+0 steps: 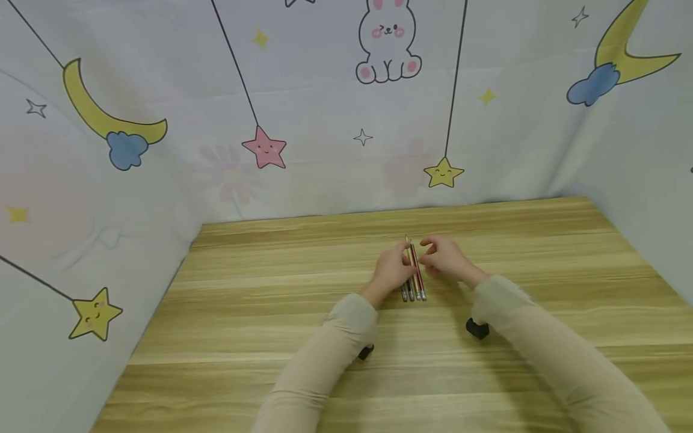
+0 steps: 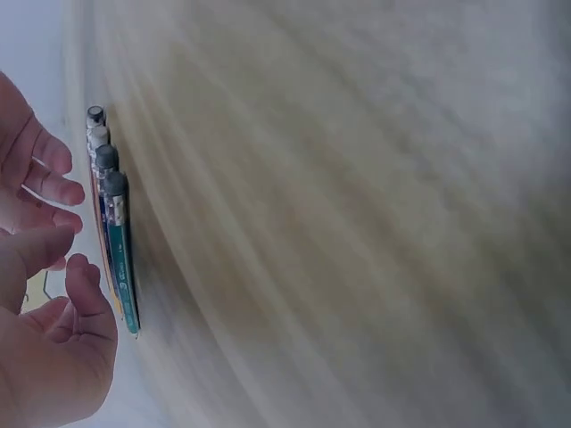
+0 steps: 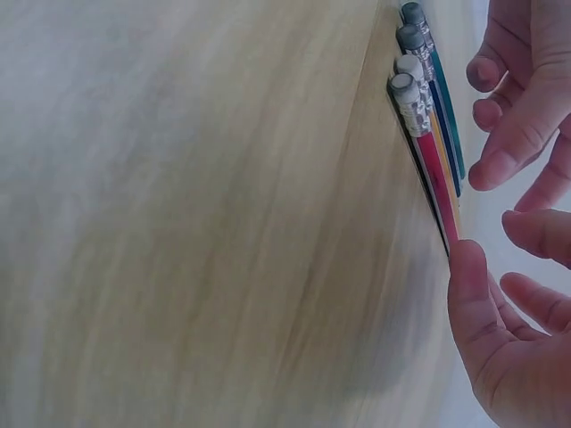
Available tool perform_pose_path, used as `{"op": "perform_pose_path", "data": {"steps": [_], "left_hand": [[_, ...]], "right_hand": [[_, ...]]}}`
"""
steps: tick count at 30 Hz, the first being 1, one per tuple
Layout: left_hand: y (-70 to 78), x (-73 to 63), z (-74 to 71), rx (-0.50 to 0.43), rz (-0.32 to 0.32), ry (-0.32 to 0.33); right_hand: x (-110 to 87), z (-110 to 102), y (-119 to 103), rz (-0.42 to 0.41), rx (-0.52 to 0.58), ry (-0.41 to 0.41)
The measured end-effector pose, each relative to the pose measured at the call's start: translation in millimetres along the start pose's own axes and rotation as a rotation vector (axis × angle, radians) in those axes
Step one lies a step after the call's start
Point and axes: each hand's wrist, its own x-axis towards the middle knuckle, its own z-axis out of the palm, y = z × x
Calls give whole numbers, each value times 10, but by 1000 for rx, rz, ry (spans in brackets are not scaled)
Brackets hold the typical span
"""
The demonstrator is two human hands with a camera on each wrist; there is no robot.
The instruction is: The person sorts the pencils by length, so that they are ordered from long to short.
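Note:
Several pencils with eraser ends lie side by side on the wooden table, their erasers toward the person in the head view. The red pencil point(image 3: 437, 178) is the outermost on the right. A green pencil point(image 2: 126, 276) is on the left edge of the row, with a dark blue and a yellow one between. My left hand point(image 1: 391, 269) is over the left side of the row, fingers loosely bent, thumb and index apart in the left wrist view. Just right of the red pencil is my right hand point(image 1: 446, 258), its fingers bent and apart with nothing between them.
The wooden table point(image 1: 243, 313) extends around the pencils on every side. Behind it and at both sides hangs a white cloth point(image 1: 325, 180) printed with stars, moons and a rabbit. A dark object point(image 1: 477, 328) is at the underside of the right cuff.

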Motion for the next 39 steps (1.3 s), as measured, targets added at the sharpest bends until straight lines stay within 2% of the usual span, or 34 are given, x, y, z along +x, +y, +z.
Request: {"op": "perform_pose_path", "data": {"steps": [9, 15, 19, 31, 39], "left_hand": [[38, -8, 58, 134, 8, 9], [36, 2, 85, 154, 23, 32], [36, 12, 106, 178, 37, 49], [98, 11, 125, 243, -36, 42], [125, 33, 158, 260, -76, 31]], "right_hand": [[70, 93, 39, 1, -2, -6], [101, 138, 41, -11, -64, 17], [115, 158, 42, 11, -92, 35], [81, 120, 42, 54, -133, 31], [49, 103, 43, 94, -113, 28]]}}
